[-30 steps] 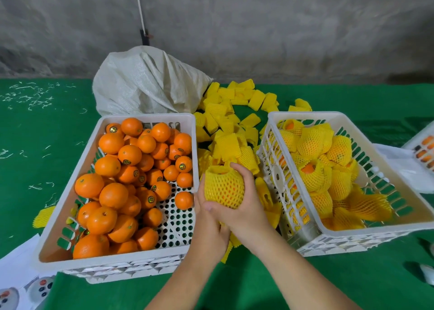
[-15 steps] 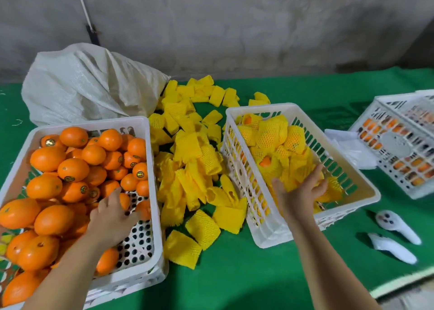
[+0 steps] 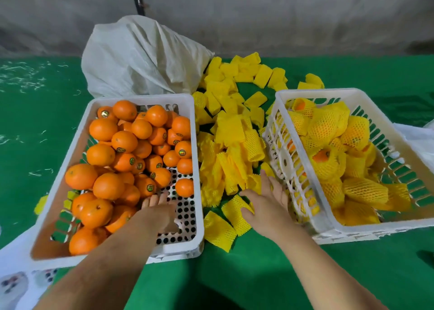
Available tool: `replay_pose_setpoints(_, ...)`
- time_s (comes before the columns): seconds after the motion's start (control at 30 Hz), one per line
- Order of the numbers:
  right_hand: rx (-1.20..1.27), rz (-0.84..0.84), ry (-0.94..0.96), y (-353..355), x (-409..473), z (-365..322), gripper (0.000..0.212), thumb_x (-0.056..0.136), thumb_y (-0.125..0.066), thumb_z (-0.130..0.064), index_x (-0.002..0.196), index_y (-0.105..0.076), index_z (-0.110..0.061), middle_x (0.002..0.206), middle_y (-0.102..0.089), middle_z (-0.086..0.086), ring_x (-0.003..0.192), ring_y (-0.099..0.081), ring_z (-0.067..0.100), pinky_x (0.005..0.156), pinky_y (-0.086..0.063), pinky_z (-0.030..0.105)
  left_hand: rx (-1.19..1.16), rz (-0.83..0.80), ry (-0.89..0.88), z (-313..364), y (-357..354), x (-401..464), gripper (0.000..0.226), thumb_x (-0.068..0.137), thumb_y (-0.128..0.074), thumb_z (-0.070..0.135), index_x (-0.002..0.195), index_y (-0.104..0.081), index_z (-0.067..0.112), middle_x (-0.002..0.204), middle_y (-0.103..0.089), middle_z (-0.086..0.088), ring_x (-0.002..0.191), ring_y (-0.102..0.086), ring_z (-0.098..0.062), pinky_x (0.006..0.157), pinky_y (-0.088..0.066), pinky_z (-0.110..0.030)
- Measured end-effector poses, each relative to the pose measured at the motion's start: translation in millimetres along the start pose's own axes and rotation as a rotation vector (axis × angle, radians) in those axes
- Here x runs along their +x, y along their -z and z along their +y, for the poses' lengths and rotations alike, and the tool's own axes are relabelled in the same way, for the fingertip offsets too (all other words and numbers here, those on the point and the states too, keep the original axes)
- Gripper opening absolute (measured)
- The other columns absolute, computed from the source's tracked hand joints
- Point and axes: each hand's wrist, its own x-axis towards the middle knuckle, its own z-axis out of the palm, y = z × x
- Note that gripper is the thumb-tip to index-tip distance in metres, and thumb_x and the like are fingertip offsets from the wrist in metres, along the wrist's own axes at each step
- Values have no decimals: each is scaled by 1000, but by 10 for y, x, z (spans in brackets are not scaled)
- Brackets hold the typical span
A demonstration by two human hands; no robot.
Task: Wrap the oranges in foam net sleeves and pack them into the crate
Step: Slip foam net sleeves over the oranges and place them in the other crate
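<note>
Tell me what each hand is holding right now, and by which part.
Nothing is clearly held. The left hand reaches with extended fingers into the crate of bare oranges. The right hand lies open over the loose foam net sleeves, gripping none.

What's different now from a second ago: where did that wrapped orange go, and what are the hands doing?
The wrapped orange both hands held over the sleeve pile is gone from them, let go at the right crate. The right hand came back onto the loose sleeves; the left hand reached into the left crate beside the bare oranges. Both hold nothing. Crates, pile and sack are unchanged.
</note>
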Motion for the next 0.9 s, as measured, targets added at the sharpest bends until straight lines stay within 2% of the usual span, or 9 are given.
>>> replay_pose_setpoints(0.1, -46, -144, -7, -128, 170, -121, 54, 96, -55, -54, 148, -43, -50, 169, 25, 5, 154, 21, 32, 123, -6, 52, 48, 37, 40, -24, 31, 45, 94, 100, -61, 11, 168, -1, 36, 175, 17, -9, 160, 10, -40, 130, -4, -54)
replay_pose_setpoints(0.2, -91, -220, -96, -135, 327, -150, 72, 97, -52, -57, 160, -26, -35, 170, 20, 3, 155, 17, 35, 124, -7, 52, 148, 5, -22, -113, -34, 79, 89, 98, -69, 17, 168, -15, 29, 173, -8, -4, 156, -7, -43, 123, -27, -54)
replay_pose_setpoints(0.3, -79, -186, -121, -176, 363, -102, 76, 99, -49, -54, 163, -23, -23, 172, 4, -5, 156, 5, 31, 124, -14, 51, 299, 58, 28, -81, -24, 109, 93, 95, -73, 24, 168, -15, 25, 171, -12, -6, 155, -13, -41, 121, -28, -48)
replay_pose_setpoints(0.4, -48, -117, -169, -216, 339, -13, 67, 97, -52, -54, 158, -33, -31, 172, 7, 0, 155, 6, 32, 121, -19, 53, 423, 33, 48, -9, 3, 141, 86, 96, -70, 35, 166, -21, 28, 173, -6, -8, 158, -5, -37, 124, -21, -48)
replay_pose_setpoints(0.57, 26, -161, -279, -194, 386, 216, 65, 98, -54, -46, 158, -32, -36, 167, 27, 9, 155, 7, 38, 122, -16, 58, 425, 46, 58, -7, 7, 179, 86, 93, -74, 34, 163, -25, 31, 166, -27, -9, 154, -18, -37, 118, -28, -47)
replay_pose_setpoints(0.7, -6, -82, -272, -159, 359, 342, 60, 100, -53, -43, 155, -40, -22, 171, -6, 2, 141, -27, 39, 113, -34, 49, 544, 210, 61, -13, 20, 141, 70, 95, -70, 41, 158, -40, 28, 151, -34, -8, 138, -34, -31, 111, -33, -40)
replay_pose_setpoints(0.77, 135, -10, -244, -144, 329, 369, 52, 102, -57, -32, 149, -49, -10, 167, -26, 6, 138, -39, 39, 111, -39, 47, 523, 239, 64, -25, 29, 111, 62, 96, -68, 40, 153, -47, 26, 146, -37, -9, 133, -38, -30, 108, -35, -39)
replay_pose_setpoints(0.83, 341, 131, -202, -105, 270, 355, 39, 102, -59, -17, 138, -61, 0, 155, -46, 15, 135, -49, 37, 110, -43, 46, 393, 253, 53, -33, 50, 77, 62, 98, -67, 39, 153, -44, 23, 146, -39, -11, 133, -41, -32, 109, -39, -40)
replay_pose_setpoints(0.9, 462, 306, -155, -29, 168, 279, 28, 101, -60, -14, 125, -70, -2, 135, -62, 14, 123, -60, 34, 102, -50, 47, 132, 279, 19, -46, 79, 23, 70, 100, -67, 45, 156, -36, 17, 145, -40, -13, 132, -47, -35, 108, -47, -42)
